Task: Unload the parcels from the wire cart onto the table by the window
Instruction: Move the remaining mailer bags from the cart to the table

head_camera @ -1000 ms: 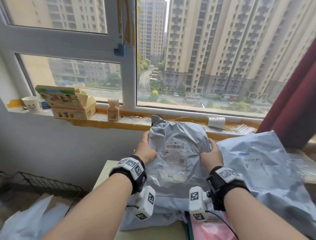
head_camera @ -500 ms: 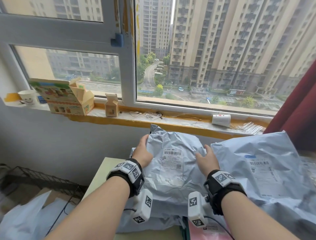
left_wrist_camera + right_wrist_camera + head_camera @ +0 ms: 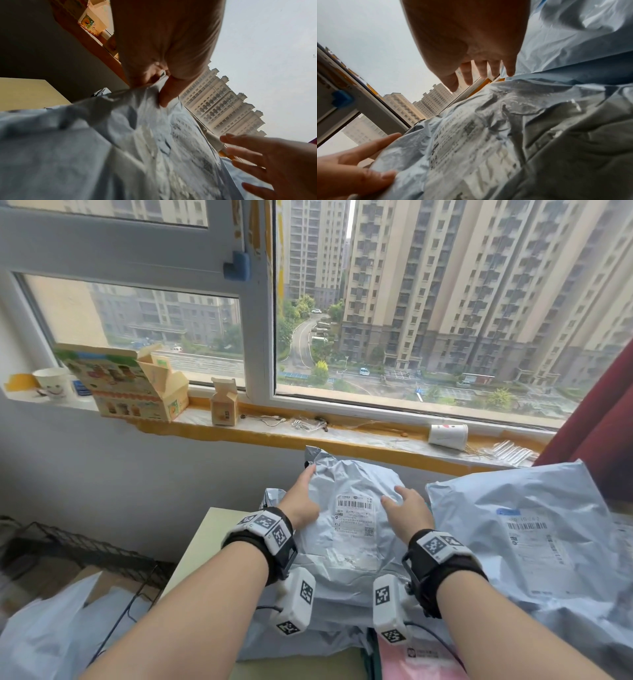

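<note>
Pinching the grey parcel (image 3: 349, 508) – left hand (image 3: 303, 501); right hand (image 3: 409, 508) spread.

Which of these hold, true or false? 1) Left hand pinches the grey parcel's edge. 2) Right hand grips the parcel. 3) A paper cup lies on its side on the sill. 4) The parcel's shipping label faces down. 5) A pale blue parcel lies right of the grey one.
1) The left hand pinches the grey parcel at its left edge. True.
2) The right hand grips the parcel. False: its fingers are spread and straight above it.
3) A paper cup lies on its side on the sill. True.
4) The label faces down. False: the shipping label faces up.
5) A pale blue parcel lies right of the grey one. True.
</note>
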